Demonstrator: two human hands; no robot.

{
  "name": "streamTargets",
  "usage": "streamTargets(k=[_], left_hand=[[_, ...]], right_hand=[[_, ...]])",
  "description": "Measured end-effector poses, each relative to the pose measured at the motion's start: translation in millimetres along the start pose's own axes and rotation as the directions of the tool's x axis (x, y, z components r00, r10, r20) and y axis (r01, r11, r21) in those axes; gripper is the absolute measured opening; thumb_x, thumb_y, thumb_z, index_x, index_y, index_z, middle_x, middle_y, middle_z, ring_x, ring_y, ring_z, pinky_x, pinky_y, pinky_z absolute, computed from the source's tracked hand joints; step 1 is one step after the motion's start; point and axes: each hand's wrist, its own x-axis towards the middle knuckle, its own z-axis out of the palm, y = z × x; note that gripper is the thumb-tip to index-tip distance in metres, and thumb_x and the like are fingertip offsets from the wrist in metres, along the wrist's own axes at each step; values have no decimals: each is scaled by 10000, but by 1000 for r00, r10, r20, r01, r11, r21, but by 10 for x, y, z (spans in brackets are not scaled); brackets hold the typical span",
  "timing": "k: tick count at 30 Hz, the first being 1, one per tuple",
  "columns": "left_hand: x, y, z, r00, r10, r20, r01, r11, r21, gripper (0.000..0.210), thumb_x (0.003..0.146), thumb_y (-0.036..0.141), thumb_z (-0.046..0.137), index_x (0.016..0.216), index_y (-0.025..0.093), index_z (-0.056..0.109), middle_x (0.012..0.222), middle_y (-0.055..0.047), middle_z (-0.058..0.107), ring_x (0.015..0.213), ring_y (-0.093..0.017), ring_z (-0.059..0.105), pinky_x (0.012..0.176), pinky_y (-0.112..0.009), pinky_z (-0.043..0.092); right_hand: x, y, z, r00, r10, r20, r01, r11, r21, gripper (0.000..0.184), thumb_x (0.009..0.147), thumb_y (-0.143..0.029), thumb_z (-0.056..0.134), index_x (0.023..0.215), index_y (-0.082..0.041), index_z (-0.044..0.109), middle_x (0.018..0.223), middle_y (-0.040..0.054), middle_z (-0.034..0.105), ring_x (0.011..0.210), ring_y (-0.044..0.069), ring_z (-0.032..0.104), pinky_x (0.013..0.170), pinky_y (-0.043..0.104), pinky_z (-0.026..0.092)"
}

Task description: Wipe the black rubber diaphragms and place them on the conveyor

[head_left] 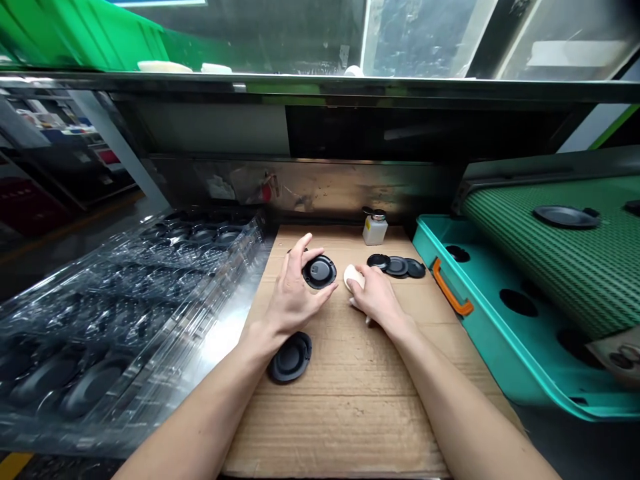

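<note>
Bare forearms, left forearm [200, 393] and right forearm [465, 400], come in from the near edge, angled toward each other. Clear trays [165, 333] on the left, many dark pieces in the compartments; looks like much is packed, but can't tell if those are finished. Green belt [530, 247] far right, at least 1 belt disc [565, 216] on it, probably awaiting handling. Cardboard sheet [350, 413] in the middle; teal bin [500, 347] right of it, under the belt. Left hand [295, 287]: thumb and fingers curved apart around the black disc [320, 271], seemingly gripping its rim, over the far-left part of the sheet. Right hand [375, 293]: fingers bunched, pinching a white pad [353, 275] just right of the disc, apart from it. That disc seems mid-work. Loose on the sheet: 3 overlapping discs [397, 267] far right, 1 near-left disc [290, 358]; done or pending, unclear. Small bottle [375, 230] at the far edge.
</note>
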Motion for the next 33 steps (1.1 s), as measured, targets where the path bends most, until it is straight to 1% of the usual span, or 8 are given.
streamTargets(k=[8, 13, 17, 19, 21, 24, 28, 33], left_hand=[[-21, 76, -4, 995, -98, 15, 99, 991, -91, 859, 569, 45, 816, 1347, 218, 498, 1259, -112, 590, 1331, -299, 389, 1126, -376, 237], [39, -74, -20, 982, -177, -62, 161, 966, -204, 702, 652, 126, 807, 1299, 223, 554, 1174, -86, 635, 1176, -240, 536, 968, -269, 402], [121, -316, -50, 865, -489, 115, 475, 721, -504, 402, 918, 418, 526, 1222, 162, 586, 998, -110, 674, 785, -181, 647, 611, -247, 477], [126, -403, -52, 806, -538, 248, 573, 602, -555, 419, 945, 452, 455, 1173, 137, 610, 973, -117, 680, 736, -169, 640, 580, -245, 481], [116, -449, -53, 777, -545, 316, 620, 575, -533, 413, 940, 455, 465, 1103, 116, 637, 934, -121, 686, 709, -162, 637, 568, -234, 483], [120, -459, -86, 706, -584, 401, 706, 533, -467, 449, 942, 478, 435, 1068, 95, 632, 892, -153, 691, 612, -154, 622, 479, -216, 443], [183, -412, -191, 572, -634, 521, 811, 341, -475, 490, 958, 512, 330, 1194, 149, 560, 1035, -221, 676, 558, -142, 600, 402, -191, 396], [243, -343, -287, 523, -635, 568, 826, 213, -522, 527, 956, 524, 298, 1192, 118, 539, 1124, -275, 623, 570, -129, 582, 368, -171, 386]], right_hand=[[-20, 34, -46, 1000, 18, 14, -17, 999, -35, 325, 878, -349, 543, 1155, -185, 589, 1050, 115, 617, 1000, 251, 591, 866, 339, 423], [-34, -88, -90, 983, -56, -174, 91, 976, 200, 290, 899, -371, 505, 1121, -197, 570, 1057, 83, 619, 971, 217, 587, 869, 342, 450], [-173, -379, -32, 973, -99, -210, 192, 852, 487, 318, 923, -410, 478, 1153, -194, 524, 1051, 74, 640, 883, 185, 606, 778, 301, 490], [-243, -482, 0, 956, -208, -205, 282, 841, 461, 280, 911, -374, 511, 1126, -201, 558, 1063, 72, 640, 921, 187, 602, 817, 298, 479], [-263, -499, 1, 939, -243, -244, 321, 872, 369, 253, 901, -353, 526, 1093, -203, 592, 1059, 71, 640, 946, 195, 594, 845, 305, 461], [-190, -381, -56, 938, -98, -332, 204, 932, 301, 258, 893, -382, 527, 1044, -190, 610, 973, 63, 652, 874, 195, 601, 790, 308, 463], [-58, -160, -115, 948, 81, -308, 27, 943, 331, 271, 881, -447, 528, 975, -205, 608, 869, 19, 662, 778, 178, 613, 710, 297, 469], [-60, -80, -135, 986, 41, -160, -43, 999, -9, 311, 886, -440, 510, 1028, -186, 621, 947, 98, 662, 884, 249, 613, 700, 330, 450]])
